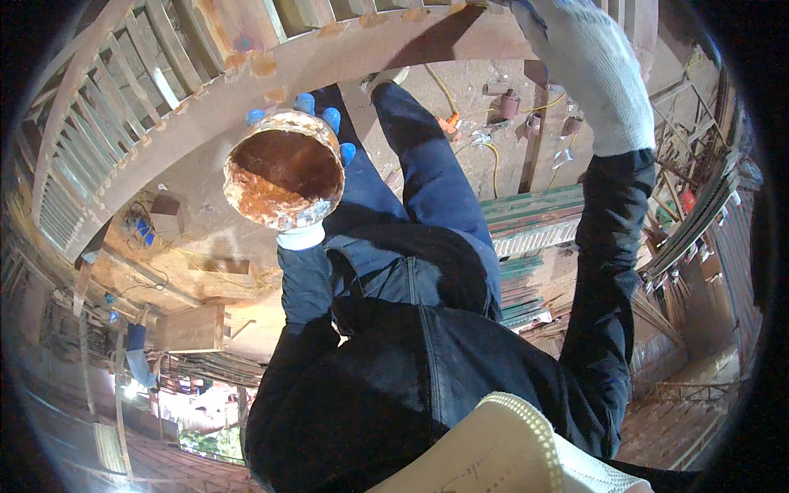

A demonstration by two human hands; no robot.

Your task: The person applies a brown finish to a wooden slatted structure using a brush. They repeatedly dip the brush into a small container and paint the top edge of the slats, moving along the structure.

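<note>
Now the left hand [332, 121] is holding a bowl [281, 215] of brown paste [267, 185], half-curled. The right hand [567, 37] is lying at the rail [353, 49], its grip unclear.

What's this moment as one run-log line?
left hand: holding bowl | bowl contents: reddish-brown paste | right hand: by curved frame, fingertips not clearly visible, grip unclear
</note>
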